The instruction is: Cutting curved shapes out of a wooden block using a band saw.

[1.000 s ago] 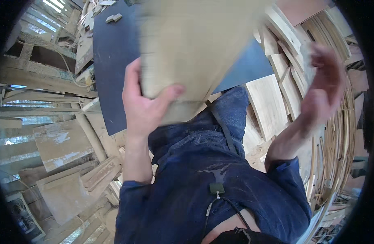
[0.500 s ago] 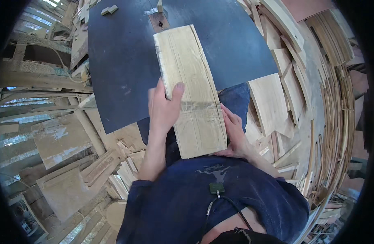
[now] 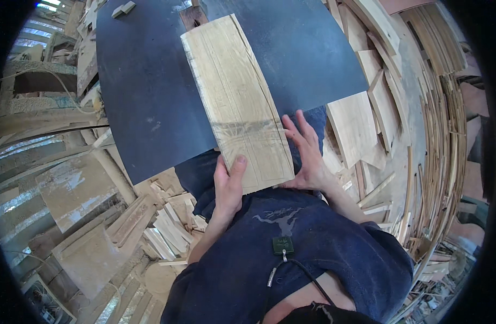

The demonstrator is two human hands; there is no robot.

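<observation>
A long pale wooden board [image 3: 237,86], with grain lines, a dark crack near its right edge and a darker band across its near part, lies tilted leftward over the dark table top [image 3: 151,97]. My left hand [image 3: 229,183] grips the board's near left edge, thumb on its top face and fingers beneath, out of sight. My right hand [image 3: 307,154] is beside the near right edge with its fingers spread, the fingertips at the edge and the thumb close to the near corner. Just past the board's far end is a reddish-brown plate [image 3: 194,19] with a dark hole.
Small wood blocks [image 3: 123,9] lie at the table's far left. Stacked boards [image 3: 353,127] stand to the right, with long thin strips [image 3: 447,162] beyond. Offcuts [image 3: 170,229] and dusty panels [image 3: 78,189] lie on the left.
My left hand has slid nearer along the board's left edge. My right hand has come up from the near right side, its fingers now spread. The board appears further left in view.
</observation>
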